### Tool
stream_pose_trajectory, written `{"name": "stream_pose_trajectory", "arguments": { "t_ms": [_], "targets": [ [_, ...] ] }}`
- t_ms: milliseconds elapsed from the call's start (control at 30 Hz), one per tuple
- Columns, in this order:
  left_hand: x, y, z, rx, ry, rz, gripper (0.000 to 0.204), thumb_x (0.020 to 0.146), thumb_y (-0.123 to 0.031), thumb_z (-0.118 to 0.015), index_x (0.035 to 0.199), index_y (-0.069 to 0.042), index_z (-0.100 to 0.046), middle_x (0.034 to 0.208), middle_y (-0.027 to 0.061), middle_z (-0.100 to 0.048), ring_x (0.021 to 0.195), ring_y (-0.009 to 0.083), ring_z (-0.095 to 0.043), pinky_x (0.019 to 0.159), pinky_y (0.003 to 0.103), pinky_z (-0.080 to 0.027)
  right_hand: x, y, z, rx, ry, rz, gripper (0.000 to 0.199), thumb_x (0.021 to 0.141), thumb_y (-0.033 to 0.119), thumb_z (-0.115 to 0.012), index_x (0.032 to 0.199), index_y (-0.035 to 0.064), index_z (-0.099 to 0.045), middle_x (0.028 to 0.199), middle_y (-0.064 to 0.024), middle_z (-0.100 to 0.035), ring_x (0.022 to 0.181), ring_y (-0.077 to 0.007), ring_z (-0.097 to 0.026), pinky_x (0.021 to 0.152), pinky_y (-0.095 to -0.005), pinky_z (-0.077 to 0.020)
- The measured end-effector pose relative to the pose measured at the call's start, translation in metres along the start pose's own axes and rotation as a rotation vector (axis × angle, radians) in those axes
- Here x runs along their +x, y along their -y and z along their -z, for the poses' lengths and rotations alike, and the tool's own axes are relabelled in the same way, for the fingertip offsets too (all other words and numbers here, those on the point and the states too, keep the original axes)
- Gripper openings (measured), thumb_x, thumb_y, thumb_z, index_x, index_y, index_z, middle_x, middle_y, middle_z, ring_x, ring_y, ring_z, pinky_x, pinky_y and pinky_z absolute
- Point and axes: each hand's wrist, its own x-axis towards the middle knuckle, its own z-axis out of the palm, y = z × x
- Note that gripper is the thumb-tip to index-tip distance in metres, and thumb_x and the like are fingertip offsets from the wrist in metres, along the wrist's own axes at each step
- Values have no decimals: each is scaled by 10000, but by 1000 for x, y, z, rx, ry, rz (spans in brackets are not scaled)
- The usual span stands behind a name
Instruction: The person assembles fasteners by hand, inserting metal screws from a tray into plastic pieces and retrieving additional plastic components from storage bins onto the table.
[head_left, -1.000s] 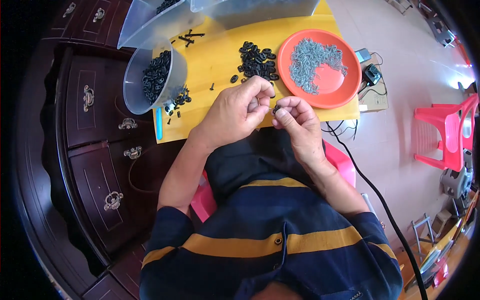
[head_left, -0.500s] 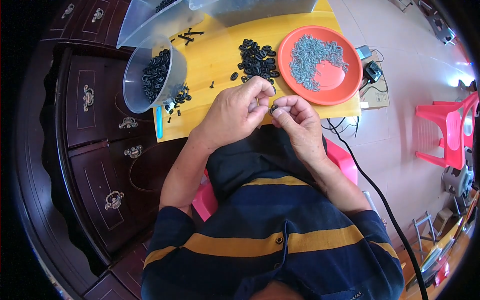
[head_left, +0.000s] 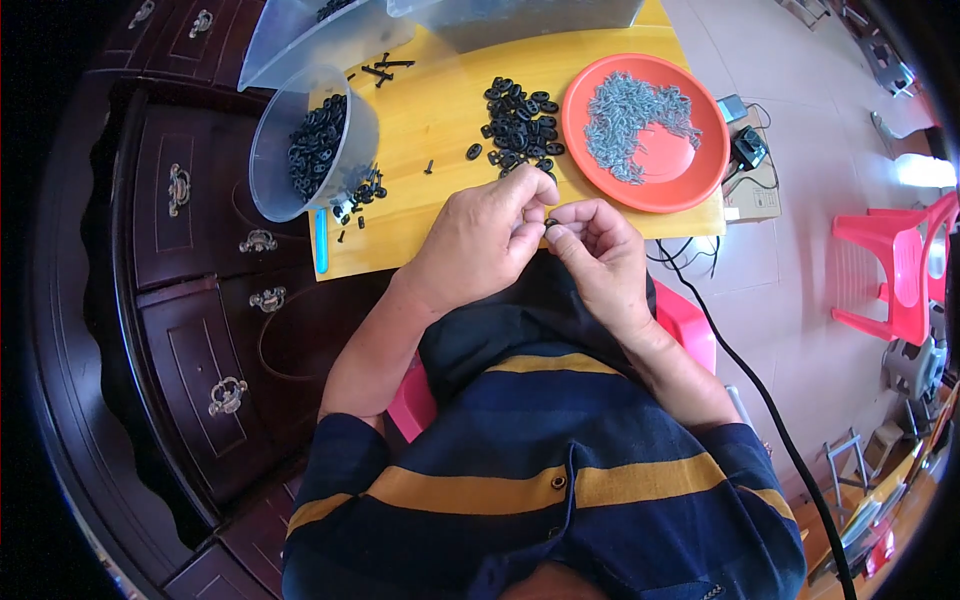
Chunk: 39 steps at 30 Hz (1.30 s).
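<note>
Left hand: curled, fingertips pinched on a small black part at the near edge of the desk.
Right hand: curled, thumb and forefinger closed against the same small black part, touching the left fingertips.
Small black part: held between both hands, just above the desk's near edge; shape too small to tell.
Orange plate: on the desk's right end, holding a heap of small grey metal pieces spread over its left and upper half; lower right part bare.
Round clear tub: at the desk's left edge, partly filled with black ring-shaped parts.
Clear bins: two at the far edge, lying on the desk; contents mostly hidden, some dark parts visible in the left one.
Loose pile of black rings: on the bare desk between tub and plate, just beyond the hands.
Scattered black pieces: beside the tub's near side.
Blue pen-like item: along the desk's near left edge.
Dark wooden cabinet: left of the desk, drawers with metal handles.
Pink plastic chair: on the floor, well apart to the right.
</note>
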Motion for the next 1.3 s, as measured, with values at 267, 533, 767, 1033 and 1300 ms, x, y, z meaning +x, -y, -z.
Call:
{"name": "stream_pose_trajectory", "arguments": {
  "t_ms": [267,533,767,1033,1300],
  "targets": [
    [0,1,0,-170,12,139,223,868,37,-655,1073,-17,-584,815,15,-627,674,57,-585,623,229,-491,0,-3,1,-7,1,-7,110,950,-20,-655,1057,-25,-633,933,-25,-683,828,-67,-648,781,-243,-570],
    [2,24,0,-278,-116,147,334,853,51,-663,1175,-33,-630,829,19,-614,630,67,-539,598,230,-469,5,-1,7,235,-16,-87,150,968,32,-653,1113,17,-619,965,-50,-689,829,-100,-647,782,-239,-541],
    [2,46,-30,214,-156,-2,263,873,-64,-697,1136,-75,-691,907,80,-650,738,229,-651,662,349,-537,8,2,10,416,-105,-142,160,988,71,-626,1143,39,-611,985,-66,-681,809,-120,-641,763,-258,-528],
    [14,55,-38,384,-127,-127,201,883,-137,-695,1079,-93,-703,892,69,-631,780,280,-673,667,404,-554,8,4,11,473,-124,-163,149,983,66,-635,1127,43,-605,987,-55,-677,816,-113,-630,766,-255,-515],
    [6,39,-33,-106,-146,98,89,896,-24,-680,983,-19,-701,827,38,-629,693,124,-625,618,264,-496,9,4,11,507,-134,-162,155,985,66,-630,1136,43,-603,992,-62,-681,812,-118,-633,770,-259,-520]
  ]
}}
